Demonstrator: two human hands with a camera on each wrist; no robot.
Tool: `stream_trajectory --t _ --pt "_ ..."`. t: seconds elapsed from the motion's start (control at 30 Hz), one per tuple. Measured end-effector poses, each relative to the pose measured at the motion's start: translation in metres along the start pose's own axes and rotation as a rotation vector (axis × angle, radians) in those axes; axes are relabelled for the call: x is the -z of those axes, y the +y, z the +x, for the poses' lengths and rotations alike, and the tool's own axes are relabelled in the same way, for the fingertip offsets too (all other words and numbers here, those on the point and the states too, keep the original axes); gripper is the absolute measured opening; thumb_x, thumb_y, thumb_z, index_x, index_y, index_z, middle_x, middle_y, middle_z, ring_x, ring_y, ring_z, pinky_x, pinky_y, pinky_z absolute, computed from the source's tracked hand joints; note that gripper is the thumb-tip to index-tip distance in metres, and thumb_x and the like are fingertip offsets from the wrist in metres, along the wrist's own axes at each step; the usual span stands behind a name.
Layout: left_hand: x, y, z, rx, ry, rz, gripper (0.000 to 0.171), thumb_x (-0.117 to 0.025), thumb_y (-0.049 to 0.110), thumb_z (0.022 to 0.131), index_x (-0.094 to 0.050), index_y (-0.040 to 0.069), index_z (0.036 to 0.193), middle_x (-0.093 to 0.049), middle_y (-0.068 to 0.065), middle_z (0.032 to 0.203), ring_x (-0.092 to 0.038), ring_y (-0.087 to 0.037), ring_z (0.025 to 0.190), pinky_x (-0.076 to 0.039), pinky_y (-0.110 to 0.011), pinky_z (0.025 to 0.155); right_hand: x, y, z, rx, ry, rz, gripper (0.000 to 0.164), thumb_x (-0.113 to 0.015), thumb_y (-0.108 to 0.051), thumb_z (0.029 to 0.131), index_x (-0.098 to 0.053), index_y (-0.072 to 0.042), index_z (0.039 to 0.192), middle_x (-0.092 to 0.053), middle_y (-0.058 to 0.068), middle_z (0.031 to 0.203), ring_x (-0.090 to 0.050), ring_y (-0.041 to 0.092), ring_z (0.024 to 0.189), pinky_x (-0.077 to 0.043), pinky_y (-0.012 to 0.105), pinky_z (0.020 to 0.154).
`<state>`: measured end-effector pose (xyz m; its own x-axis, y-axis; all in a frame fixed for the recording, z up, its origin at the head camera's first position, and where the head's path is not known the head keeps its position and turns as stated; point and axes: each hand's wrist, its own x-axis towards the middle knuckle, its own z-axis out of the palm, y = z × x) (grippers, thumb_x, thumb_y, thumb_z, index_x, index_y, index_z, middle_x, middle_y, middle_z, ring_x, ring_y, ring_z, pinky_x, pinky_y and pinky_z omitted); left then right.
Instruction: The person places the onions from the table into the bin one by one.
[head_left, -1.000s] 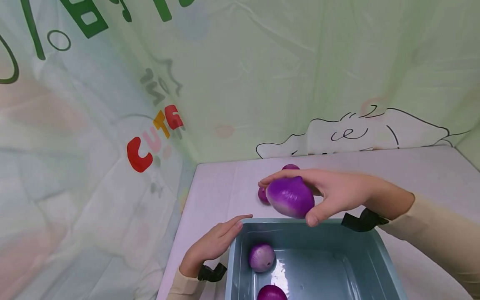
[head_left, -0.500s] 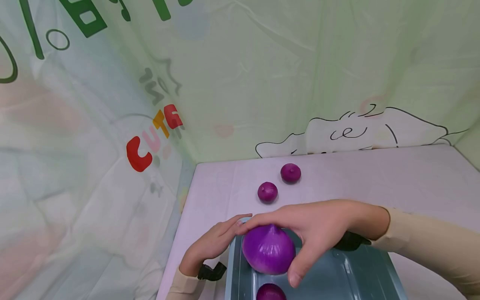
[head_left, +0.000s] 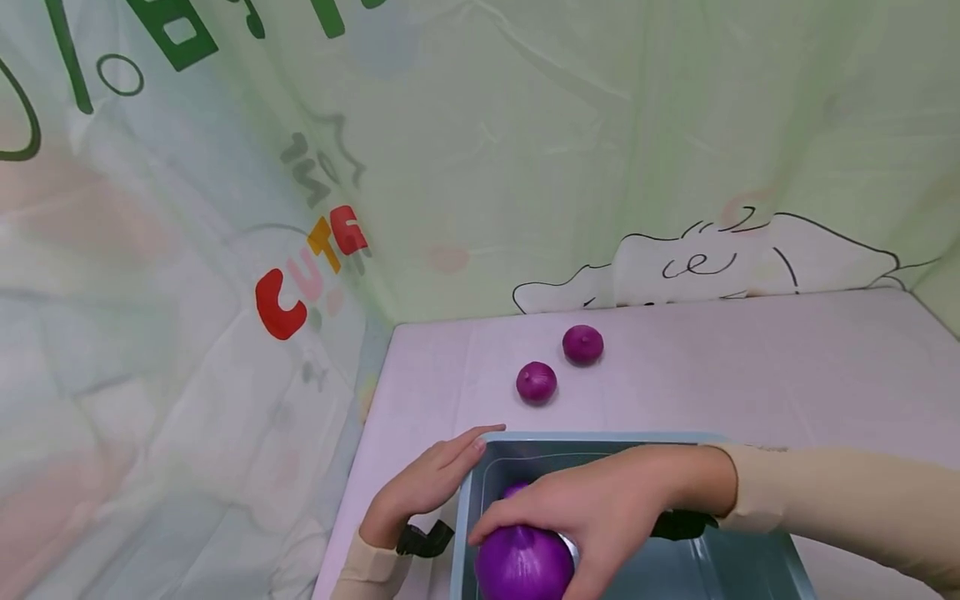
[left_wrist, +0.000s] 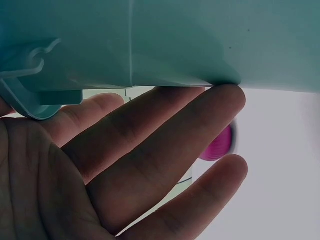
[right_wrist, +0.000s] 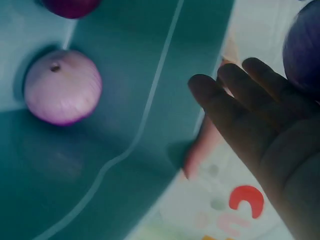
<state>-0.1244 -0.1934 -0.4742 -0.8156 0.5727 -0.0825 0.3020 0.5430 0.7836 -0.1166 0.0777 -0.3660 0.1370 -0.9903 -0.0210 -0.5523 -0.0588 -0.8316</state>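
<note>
The right hand [right_wrist: 272,130] stretches shadowed fingers [right_wrist: 216,97] beside a dark purple onion [right_wrist: 305,50] at the right edge, seemingly touching it. A pale onion [right_wrist: 63,87] sits in the blue-green bin [right_wrist: 127,85], near a magenta onion [right_wrist: 72,7].

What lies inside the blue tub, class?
A pale onion and part of a darker onion; in the head view, the right grip, holding a brighter onion, hides some tub floor.

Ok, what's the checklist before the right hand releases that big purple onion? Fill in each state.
1. Right hand holding big onion: ok.
2. Big onion within blue bin outline, head view: ok.
3. Left hand on bin's side: ok, touching the outer wall.
4. Landing spot free: cannot tell; hidden beneath onion and hand.
5. All onions in: not ok; near small onion and far small onion on table.
</note>
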Motion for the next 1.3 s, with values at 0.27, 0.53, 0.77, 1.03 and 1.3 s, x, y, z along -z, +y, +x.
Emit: stream_trajectory --t 0.27,0.53,0.77,1.03,1.3 --pt "0.003 -0.002 0.000 -0.009 -0.006 -0.021 0.044 -0.027 0.040 0.116 -0.045 0.036 0.156 -0.060 0.014 0.142 -0.056 -0.009 0.129 -0.042 -0.041 0.110 -0.010 0.016 0.009 -0.042 -0.082 -0.152 0.071 -0.072 -0.039 0.098 -0.039 -0.013 0.155 -0.050 -0.011 0.145 -0.048 -0.004 0.125 -0.042 0.012 0.096" --pt "0.003 0.000 -0.001 0.002 -0.003 -0.030 0.043 -0.028 0.039 0.116 -0.045 0.038 0.156 -0.059 0.014 0.143 -0.057 -0.009 0.127 -0.042 -0.040 0.110 -0.018 0.029 0.022 -0.150 -0.155 -0.120 0.062 -0.073 -0.035 0.097 -0.045 -0.014 0.148 -0.057 -0.012 0.133 -0.052 -0.005 0.115 -0.045 0.011 0.089" --pt "0.002 -0.001 -0.001 0.008 -0.002 -0.032 0.043 -0.029 0.040 0.116 -0.046 0.038 0.155 -0.059 0.015 0.142 -0.057 -0.008 0.127 -0.041 -0.039 0.111 -0.026 0.035 0.033 -0.185 -0.190 -0.145 0.057 -0.072 -0.035 0.097 -0.049 -0.013 0.144 -0.060 -0.015 0.122 -0.054 -0.008 0.104 -0.045 0.009 0.084" --pt "0.001 0.001 -0.002 0.005 -0.002 -0.033 0.043 -0.029 0.040 0.116 -0.046 0.036 0.155 -0.062 0.014 0.139 -0.061 -0.008 0.121 -0.043 -0.038 0.109 -0.035 0.038 0.046 -0.263 -0.223 -0.209 0.042 -0.067 -0.027 0.102 -0.052 -0.013 0.139 -0.058 -0.016 0.099 -0.055 -0.005 0.084 -0.045 0.008 0.075" --pt "0.001 0.001 -0.002 -0.002 0.001 -0.029 0.043 -0.028 0.040 0.116 -0.046 0.036 0.155 -0.060 0.013 0.141 -0.058 -0.008 0.125 -0.042 -0.038 0.110 -0.037 0.039 0.053 -0.292 -0.213 -0.226 0.034 -0.065 -0.027 0.103 -0.050 -0.013 0.129 -0.056 -0.013 0.093 -0.056 -0.003 0.083 -0.044 0.009 0.075"
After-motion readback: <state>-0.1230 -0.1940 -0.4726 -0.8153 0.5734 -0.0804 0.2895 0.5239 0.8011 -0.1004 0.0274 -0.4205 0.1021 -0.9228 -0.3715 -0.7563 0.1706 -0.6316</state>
